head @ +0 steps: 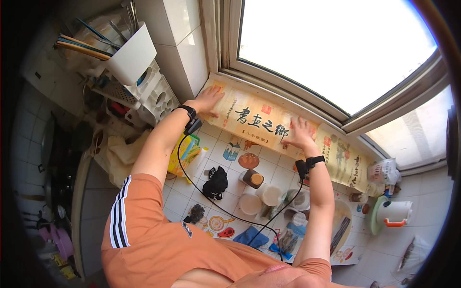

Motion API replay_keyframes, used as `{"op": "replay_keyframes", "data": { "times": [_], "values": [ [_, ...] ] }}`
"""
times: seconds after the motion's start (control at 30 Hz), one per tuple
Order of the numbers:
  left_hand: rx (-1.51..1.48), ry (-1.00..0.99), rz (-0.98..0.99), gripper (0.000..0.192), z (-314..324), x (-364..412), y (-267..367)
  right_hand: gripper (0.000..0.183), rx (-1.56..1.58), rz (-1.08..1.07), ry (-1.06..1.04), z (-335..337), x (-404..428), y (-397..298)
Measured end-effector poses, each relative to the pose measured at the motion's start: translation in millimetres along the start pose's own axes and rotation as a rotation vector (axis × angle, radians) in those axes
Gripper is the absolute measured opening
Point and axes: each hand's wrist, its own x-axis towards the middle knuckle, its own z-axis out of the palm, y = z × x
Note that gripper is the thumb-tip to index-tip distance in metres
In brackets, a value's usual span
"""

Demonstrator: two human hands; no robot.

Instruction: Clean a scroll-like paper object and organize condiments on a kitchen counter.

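A long cream sheet of printed paper or card [252, 111], bearing large black characters and red seal marks, lies along the window sill. My left hand [209, 102] rests on its left end with the fingers spread. Flat on the same sheet, further right, is my right hand [301, 133], its fingers apart. Beyond it a second printed piece [342, 158] continues along the sill towards a white plastic bag [384, 172]. Both wrists carry black straps with devices and a cable. Whether the two printed pieces are joined I cannot tell.
Below the sill, a tiled surface holds a brown-lidded jar [253, 178], a black cloth [215, 183], a yellow packet [184, 153], round containers [250, 204] and a blue cloth [251, 237]. At left stands a white utensil holder [133, 54]; at right, a white pot with an orange handle [395, 213].
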Motion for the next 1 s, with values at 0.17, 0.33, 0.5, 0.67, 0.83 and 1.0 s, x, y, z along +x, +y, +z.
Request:
{"op": "replay_keyframes", "data": {
  "times": [0.17, 0.33, 0.5, 0.67, 0.83, 1.0],
  "values": [
    [-0.004, -0.017, -0.014, 0.111, -5, 2, -2, 0.124, 0.054, -0.023, 0.03, 5, 3, 4],
    [-0.037, -0.068, -0.189, 0.111, -21, 4, 6, 0.122, 0.057, -0.02, 0.012, -1, 7, 7],
    [-0.048, -0.09, -0.188, 0.116, -7, 8, -3, 0.125, 0.069, 0.011, -0.035, -5, 9, 2],
    [-0.069, 0.407, 0.006, 0.058, 9, -15, 21, 0.122, 0.07, 0.047, -0.06, -6, 16, 9],
    [-0.025, 0.198, 0.016, 0.044, 22, -68, 32, 0.104, 0.143, 0.068, -0.032, -6, 18, -2],
    [-0.011, 0.255, 0.044, 0.053, 23, -96, 41, 0.081, 0.061, -0.016, 0.311, 15, 11, 38]
  ]
}}
